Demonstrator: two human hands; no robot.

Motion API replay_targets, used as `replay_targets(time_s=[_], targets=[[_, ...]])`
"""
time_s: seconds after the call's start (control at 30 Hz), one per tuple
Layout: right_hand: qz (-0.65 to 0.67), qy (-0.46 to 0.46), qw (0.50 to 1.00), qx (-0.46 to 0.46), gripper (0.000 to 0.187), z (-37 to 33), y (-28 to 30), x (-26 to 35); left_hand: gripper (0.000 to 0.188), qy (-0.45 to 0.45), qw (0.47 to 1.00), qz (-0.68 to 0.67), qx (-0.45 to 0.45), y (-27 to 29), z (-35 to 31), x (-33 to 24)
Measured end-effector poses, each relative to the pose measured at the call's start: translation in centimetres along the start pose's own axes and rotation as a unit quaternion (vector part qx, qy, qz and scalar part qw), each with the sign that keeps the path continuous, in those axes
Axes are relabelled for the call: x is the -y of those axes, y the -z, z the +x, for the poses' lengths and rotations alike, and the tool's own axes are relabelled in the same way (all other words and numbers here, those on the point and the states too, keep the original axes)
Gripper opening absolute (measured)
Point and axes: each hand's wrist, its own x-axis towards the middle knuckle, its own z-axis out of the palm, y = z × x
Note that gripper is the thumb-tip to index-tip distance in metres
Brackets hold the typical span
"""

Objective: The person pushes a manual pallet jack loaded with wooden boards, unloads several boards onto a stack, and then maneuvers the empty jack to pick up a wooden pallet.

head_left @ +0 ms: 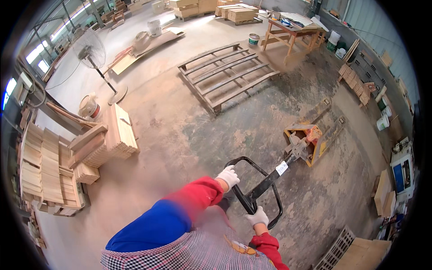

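Both gloved hands — left hand [229,176] and right hand [257,217] — are wrapped around the pallet jack [310,139] handle [252,189], steering it; lining its forks up with the empty pallet [227,74] ahead likely comes next.

Pallet jack [310,139] right of wood stacks [108,139], empty pallet [227,74] beyond, fan [90,49] far left.

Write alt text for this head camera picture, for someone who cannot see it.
A person's gloved left hand and right hand grip the black loop handle of a yellow pallet jack on a dusty workshop floor. An empty wooden pallet lies ahead; stacked boards sit left.
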Motion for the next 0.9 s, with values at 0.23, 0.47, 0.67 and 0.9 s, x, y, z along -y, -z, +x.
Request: replay_targets(time_s=[0.23,0.47,0.67,0.9], targets=[[-0.033,0.037,0.998,-0.026,0.061,-10.3,-3.6,-3.3,0.015,-0.100,0.991,-0.007,0.091,1.5,-8.8,-4.8],[-0.038,-0.008,0.997,-0.073,0.053,-18.1,-13.3,0.8,0.014,-0.110,0.993,-0.008,0.045,-2.4,-20.5,-4.1],[-0.023,-0.028,0.996,-0.085,0.049,-25.0,-18.4,8.7,0.013,-0.123,0.992,-0.005,0.031,-3.0,-29.1,-0.4],[-0.041,0.014,0.999,-0.027,0.055,-36.0,-21.7,9.6,0.021,-0.160,0.985,-0.047,0.052,-1.7,-41.5,-3.0]])
